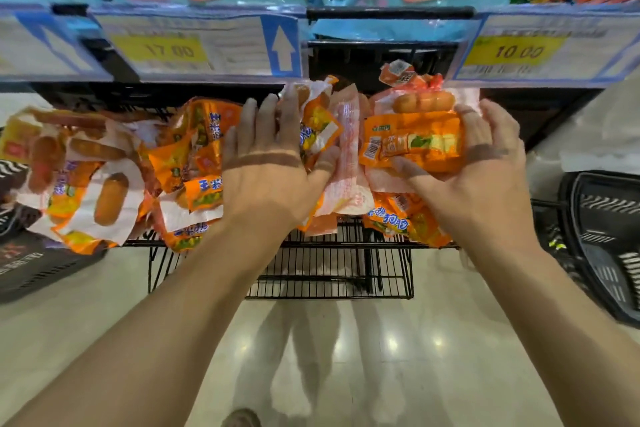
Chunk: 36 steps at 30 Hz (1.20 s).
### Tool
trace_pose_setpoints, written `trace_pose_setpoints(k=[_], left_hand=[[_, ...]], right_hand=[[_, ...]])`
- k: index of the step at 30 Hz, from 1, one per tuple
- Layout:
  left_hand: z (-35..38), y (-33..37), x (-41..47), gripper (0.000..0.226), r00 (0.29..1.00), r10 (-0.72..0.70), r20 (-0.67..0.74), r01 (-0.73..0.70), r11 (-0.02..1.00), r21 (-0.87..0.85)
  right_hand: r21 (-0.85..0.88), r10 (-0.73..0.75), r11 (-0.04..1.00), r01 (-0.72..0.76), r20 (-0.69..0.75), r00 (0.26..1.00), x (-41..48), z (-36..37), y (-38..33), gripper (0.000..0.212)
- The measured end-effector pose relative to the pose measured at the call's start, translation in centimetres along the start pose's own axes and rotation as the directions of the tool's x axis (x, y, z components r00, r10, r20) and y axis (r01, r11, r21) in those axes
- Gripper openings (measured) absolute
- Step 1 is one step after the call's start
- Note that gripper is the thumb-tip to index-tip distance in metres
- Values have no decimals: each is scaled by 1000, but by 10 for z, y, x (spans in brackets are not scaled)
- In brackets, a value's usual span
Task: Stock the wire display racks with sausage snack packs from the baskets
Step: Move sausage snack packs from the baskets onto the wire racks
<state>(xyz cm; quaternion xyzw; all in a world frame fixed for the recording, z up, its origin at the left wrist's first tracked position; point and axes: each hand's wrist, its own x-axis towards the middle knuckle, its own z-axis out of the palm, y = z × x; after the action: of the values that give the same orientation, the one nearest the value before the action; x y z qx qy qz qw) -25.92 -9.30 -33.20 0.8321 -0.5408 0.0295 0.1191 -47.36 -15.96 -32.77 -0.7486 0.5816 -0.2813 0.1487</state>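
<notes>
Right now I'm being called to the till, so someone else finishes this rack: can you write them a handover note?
Left hand: flat on the pile of packs in the wire rack, fingers straight.
Right hand: grips an orange pack above the pile's right side.
Done: many packs already lie loose in the rack.
Left: set this pack down, probably tidy the heap, check the black basket at right for more.

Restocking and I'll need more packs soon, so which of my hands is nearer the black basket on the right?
Right. The right hand, holding an orange pack, is up and left of the black basket; the left hand rests on the pile of packs farther left.
</notes>
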Motion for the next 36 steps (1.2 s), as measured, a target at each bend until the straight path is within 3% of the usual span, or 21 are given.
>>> trace_pose_setpoints(k=[9,17,22,28,32,36], left_hand=[[3,1,6,93,997,-27,77,27,1000,1],[-32,1,-15,83,984,-72,163,75,997,-9],[-48,-9,-63,65,996,67,54,-66,997,-30],[-98,-20,-128,41,972,57,230,-54,998,-16],[-164,-20,-186,44,953,88,288,-103,994,37],[-243,-22,-245,43,931,60,359,-94,993,77]], right_hand=[[-25,55,998,-54,42,998,-18,28,4,110],[-206,28,979,-14,65,997,-19,-1,-1,108],[-273,-44,960,59,62,997,-57,-18,-6,89],[-383,-3,918,101,249,968,-134,-77,-33,72],[-461,4,861,215,428,904,-193,-145,-65,70],[-475,-25,825,306,511,859,-245,-212,-102,64]])
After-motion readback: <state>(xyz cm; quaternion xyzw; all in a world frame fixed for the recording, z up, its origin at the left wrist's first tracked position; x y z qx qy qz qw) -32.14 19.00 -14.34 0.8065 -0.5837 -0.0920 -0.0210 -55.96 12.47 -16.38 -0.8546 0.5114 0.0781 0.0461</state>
